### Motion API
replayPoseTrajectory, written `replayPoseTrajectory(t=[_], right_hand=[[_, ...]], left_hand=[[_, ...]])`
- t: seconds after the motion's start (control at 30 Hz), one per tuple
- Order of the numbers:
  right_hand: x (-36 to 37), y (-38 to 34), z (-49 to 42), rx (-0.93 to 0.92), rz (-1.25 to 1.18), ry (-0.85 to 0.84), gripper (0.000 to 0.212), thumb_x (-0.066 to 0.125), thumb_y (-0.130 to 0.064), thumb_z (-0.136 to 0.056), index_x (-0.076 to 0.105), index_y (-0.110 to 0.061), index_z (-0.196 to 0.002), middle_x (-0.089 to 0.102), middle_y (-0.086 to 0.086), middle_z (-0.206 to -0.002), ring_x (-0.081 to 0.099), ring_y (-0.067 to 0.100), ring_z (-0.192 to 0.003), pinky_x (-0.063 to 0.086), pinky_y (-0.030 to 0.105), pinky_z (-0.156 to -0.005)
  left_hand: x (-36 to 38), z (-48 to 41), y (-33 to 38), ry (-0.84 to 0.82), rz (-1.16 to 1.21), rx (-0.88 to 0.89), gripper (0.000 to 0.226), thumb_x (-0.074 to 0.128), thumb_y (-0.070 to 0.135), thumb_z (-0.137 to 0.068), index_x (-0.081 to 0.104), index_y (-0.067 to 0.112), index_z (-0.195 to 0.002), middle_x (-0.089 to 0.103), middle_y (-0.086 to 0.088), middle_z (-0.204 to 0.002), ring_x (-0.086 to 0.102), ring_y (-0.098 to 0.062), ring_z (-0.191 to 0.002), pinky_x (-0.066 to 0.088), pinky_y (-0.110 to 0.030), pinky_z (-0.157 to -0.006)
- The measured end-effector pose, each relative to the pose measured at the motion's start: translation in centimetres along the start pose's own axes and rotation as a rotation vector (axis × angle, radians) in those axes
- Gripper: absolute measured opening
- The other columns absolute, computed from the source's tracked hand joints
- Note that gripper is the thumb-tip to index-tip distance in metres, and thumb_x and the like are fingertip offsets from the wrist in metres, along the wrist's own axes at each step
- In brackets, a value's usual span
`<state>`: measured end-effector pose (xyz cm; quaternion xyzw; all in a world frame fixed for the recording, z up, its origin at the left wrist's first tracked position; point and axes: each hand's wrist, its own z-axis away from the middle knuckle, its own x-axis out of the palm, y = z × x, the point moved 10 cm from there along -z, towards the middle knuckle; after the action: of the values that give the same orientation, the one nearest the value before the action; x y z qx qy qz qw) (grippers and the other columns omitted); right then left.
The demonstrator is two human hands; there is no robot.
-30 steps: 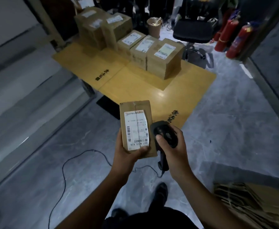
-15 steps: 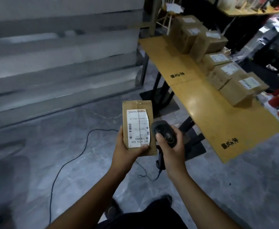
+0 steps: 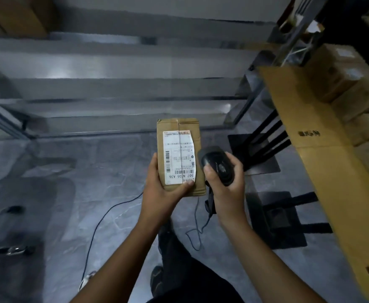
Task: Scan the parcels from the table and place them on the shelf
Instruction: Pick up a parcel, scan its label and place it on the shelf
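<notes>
My left hand grips a small brown cardboard parcel from below, thumb across the bottom of its white shipping label, label face up. My right hand holds a black barcode scanner just right of the parcel, thumb on its top. The yellow table runs down the right edge with several labelled cardboard parcels on it. Grey metal shelves span the view ahead, beyond the parcel.
The scanner's thin black cable trails over the grey floor below my hands. Black table legs and base plates stand to the right. A brown box sits at the top left. My legs and shoes show at the bottom.
The view has swung left: the table with its parcels slid to the right edge and the grey shelves now fill the front. Both hands keep the same hold on parcel and scanner.
</notes>
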<state>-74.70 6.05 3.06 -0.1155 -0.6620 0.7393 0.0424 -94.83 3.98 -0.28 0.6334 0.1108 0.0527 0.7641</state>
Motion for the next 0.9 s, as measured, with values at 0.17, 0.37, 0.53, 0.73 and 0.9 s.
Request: replayPoseTrajectory(t=[0.17, 0.37, 0.53, 0.73, 0.9], right_hand=[[10.0, -1.7, -6.6, -0.024, -0.069, -0.125, 0.075, 0.080, -0.049, -0.075, 0.053, -0.023, -0.140, 0.064, -0.007, -0.130, 0.066, -0.001, -0.113, 0.053, 0.015, -0.091], [20.8, -4.9, -13.7, -0.049, -0.129, -0.265, 0.064, 0.082, -0.028, -0.085, 0.051, -0.018, -0.141, 0.064, -0.006, -0.130, 0.066, -0.004, -0.112, 0.053, 0.013, -0.088], [27.5, -7.7, -16.7, -0.067, -0.153, -0.314, 0.064, 0.080, -0.032, -0.081, 0.053, -0.022, -0.137, 0.065, -0.009, -0.127, 0.067, -0.004, -0.109, 0.054, 0.014, -0.085], [35.1, -10.1, -19.7, -0.099, -0.160, -0.312, 0.076, 0.079, -0.053, -0.069, 0.054, -0.026, -0.136, 0.067, -0.010, -0.125, 0.069, -0.002, -0.108, 0.054, 0.015, -0.085], [41.6, -13.2, -22.7, -0.154, -0.135, -0.277, 0.073, 0.081, -0.054, -0.069, 0.055, -0.033, -0.134, 0.067, -0.005, -0.129, 0.070, 0.005, -0.111, 0.057, 0.020, -0.085]], left_hand=[[-6.9, -7.1, 1.9, 0.145, -0.075, -0.024, 0.113, 0.095, 0.032, -0.073, 0.023, 0.035, -0.159, 0.056, 0.020, -0.143, 0.056, 0.004, -0.128, 0.055, -0.033, -0.104], [-13.9, -15.9, 5.3, 0.259, -0.120, -0.026, 0.111, 0.096, 0.035, -0.071, 0.023, 0.042, -0.156, 0.053, 0.023, -0.143, 0.054, 0.004, -0.129, 0.053, -0.042, -0.108], [-18.7, -19.7, 7.0, 0.344, -0.103, -0.027, 0.115, 0.095, 0.033, -0.073, 0.021, 0.037, -0.160, 0.053, 0.015, -0.147, 0.055, 0.000, -0.131, 0.052, -0.042, -0.109], [-24.6, -25.6, 8.0, 0.395, -0.095, 0.002, 0.113, 0.094, 0.047, -0.068, 0.023, 0.046, -0.157, 0.054, 0.019, -0.147, 0.054, 0.000, -0.132, 0.054, -0.042, -0.106], [-29.5, -32.0, 9.4, 0.372, -0.086, 0.055, 0.120, 0.089, 0.066, -0.063, 0.018, 0.049, -0.159, 0.047, 0.017, -0.154, 0.049, -0.006, -0.139, 0.052, -0.046, -0.109]])
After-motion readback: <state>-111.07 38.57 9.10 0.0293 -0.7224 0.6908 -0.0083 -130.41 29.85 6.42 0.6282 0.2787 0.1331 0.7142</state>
